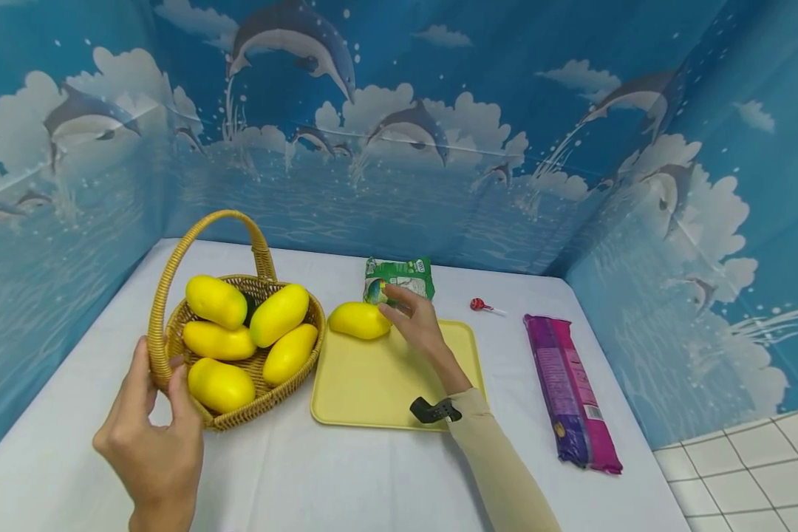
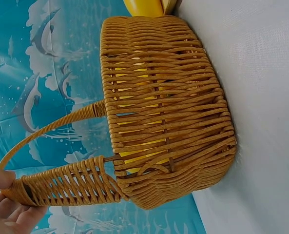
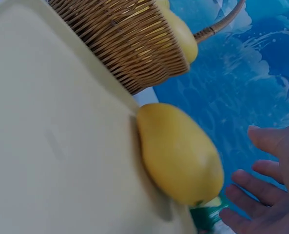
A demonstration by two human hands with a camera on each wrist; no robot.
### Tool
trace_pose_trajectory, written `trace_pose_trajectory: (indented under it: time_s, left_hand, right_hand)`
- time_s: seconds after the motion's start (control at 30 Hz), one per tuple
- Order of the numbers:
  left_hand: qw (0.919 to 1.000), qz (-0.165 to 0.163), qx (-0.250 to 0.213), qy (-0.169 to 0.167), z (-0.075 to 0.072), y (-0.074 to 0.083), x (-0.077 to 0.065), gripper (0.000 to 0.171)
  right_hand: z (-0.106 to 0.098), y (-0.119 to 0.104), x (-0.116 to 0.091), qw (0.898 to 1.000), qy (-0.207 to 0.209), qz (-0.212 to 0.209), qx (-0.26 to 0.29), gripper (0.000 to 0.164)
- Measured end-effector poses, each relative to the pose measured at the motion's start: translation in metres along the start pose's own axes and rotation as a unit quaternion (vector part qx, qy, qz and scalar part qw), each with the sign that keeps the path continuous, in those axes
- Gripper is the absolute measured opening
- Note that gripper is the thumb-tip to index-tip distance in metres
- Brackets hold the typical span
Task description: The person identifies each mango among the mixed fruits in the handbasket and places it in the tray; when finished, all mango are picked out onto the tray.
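My left hand grips the lower side of the tall handle of a woven wicker basket. Inside the basket lie several yellow mangoes, some tinged green, with a dark item partly hidden among them. The left wrist view shows thumb and fingers around the wrapped handle. A single mango lies at the far left corner of a yellow tray. Beside its right end is my right hand, fingers spread and loosely bent; in the right wrist view a gap separates the fingers from this mango.
Behind the tray lies a green snack packet, partly covered by the right hand. A red lollipop and a long purple-pink packet are to the right on the white cloth. A dolphin-print curtain surrounds the table's back and sides.
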State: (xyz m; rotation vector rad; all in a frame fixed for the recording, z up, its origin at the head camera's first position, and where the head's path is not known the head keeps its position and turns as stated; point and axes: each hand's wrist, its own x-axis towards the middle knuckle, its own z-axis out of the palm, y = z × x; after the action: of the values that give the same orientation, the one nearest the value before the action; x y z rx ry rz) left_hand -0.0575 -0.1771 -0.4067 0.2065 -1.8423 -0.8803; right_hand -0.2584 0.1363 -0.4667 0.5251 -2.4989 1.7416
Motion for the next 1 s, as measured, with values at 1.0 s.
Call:
trace_pose_trajectory:
  time_s: [1.0]
  left_hand:
    - [1.0000, -0.001, 0.004, -0.006, -0.001, 0.002, 0.001, 0.057]
  right_hand:
    - [0.024, -0.093, 0.053, 0.958, -0.271, -0.098, -0.003, 0.056]
